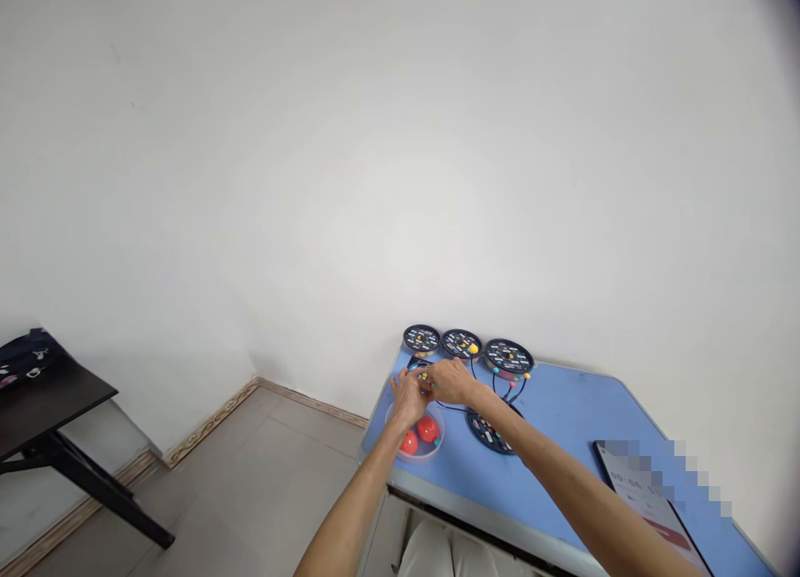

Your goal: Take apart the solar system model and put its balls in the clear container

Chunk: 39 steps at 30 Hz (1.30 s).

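Observation:
My left hand (pixel 409 396) and my right hand (pixel 451 382) meet over the left side of the blue table, fingers closed together. Between them shows part of a small dark piece with yellow and blue marks (pixel 424 376); my fingers cover most of it. Just below my left hand stands a clear round tub (pixel 442 435) with red balls (pixel 428 429) in it. Under my right forearm lies a black round disc (pixel 481 429) with coloured marks, partly hidden. Thin black stems with small coloured ball ends (pixel 512 385) rise beside it.
Along the table's back edge stand three black round discs, left (pixel 412 338), middle (pixel 455 341) and right (pixel 500 353). A phone or tablet (pixel 647 498) lies on the blue table (pixel 572 402) at the right. A dark table (pixel 59 393) stands far left.

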{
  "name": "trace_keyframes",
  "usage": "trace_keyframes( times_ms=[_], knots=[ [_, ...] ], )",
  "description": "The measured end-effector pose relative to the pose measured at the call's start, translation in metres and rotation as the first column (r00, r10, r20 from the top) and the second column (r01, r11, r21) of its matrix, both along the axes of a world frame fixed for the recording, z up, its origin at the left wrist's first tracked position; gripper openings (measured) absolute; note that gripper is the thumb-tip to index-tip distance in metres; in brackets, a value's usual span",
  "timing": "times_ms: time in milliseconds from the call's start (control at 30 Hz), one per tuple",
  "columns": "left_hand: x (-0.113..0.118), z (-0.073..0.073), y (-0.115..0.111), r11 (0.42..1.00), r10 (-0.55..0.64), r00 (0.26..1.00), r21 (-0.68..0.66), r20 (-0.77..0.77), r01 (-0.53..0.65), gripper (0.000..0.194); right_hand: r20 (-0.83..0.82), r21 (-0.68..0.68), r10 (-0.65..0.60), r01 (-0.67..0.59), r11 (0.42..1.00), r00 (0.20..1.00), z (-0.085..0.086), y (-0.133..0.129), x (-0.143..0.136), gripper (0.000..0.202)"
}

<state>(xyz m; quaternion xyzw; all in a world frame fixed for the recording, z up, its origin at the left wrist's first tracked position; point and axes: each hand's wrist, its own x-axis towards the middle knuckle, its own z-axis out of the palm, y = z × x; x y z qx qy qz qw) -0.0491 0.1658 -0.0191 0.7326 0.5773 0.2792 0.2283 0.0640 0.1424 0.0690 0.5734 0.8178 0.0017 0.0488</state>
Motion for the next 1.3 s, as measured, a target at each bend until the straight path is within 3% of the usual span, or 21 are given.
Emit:
trace_keyframes(
  times_ms=[100, 267, 467, 667, 933, 1133, 1300],
  knots=[
    [-0.0003, 0.0005, -0.0001, 1.000, 0.003, 1.000, 0.003, -0.004, -0.003, 0.036, 0.001, 0.011, -0.017, 0.017, 1.000, 1.000, -0.0002, -0.0002, 0.0016, 0.034],
    [0.0006, 0.0018, 0.0002, 1.000, -0.002, 1.000, 0.006, -0.011, 0.002, 0.051, 0.001, -0.002, 0.029, -0.029, 1.000, 1.000, -0.0025, 0.0001, 0.0009, 0.029],
    [-0.0003, 0.0067, -0.0024, 1.000, -0.021, 0.999, 0.010, -0.032, 0.021, 0.041, 0.017, -0.018, -0.004, 0.004, 1.000, 1.000, -0.0014, 0.0005, 0.0018, 0.027],
    [0.0005, 0.0067, -0.0041, 1.000, -0.003, 0.999, 0.021, -0.039, 0.004, 0.052, 0.040, -0.027, 0.005, -0.004, 1.000, 0.999, 0.0007, -0.0034, 0.0005, 0.029],
    [-0.0003, 0.0081, -0.0046, 0.999, -0.031, 0.999, 0.029, -0.032, 0.032, 0.043, 0.039, -0.020, -0.008, 0.009, 1.000, 0.999, -0.0006, -0.0011, 0.0010, 0.029],
    [0.0002, 0.0063, -0.0038, 0.999, -0.031, 0.999, 0.031, -0.025, 0.031, 0.052, 0.051, -0.021, 0.023, -0.022, 1.000, 0.998, -0.0011, -0.0044, -0.0006, 0.030],
    [-0.0006, 0.0066, -0.0042, 0.998, -0.045, 0.999, 0.034, -0.022, 0.046, 0.041, 0.037, -0.006, -0.004, 0.004, 1.000, 0.999, 0.0005, -0.0033, 0.0010, 0.027]
  ],
)
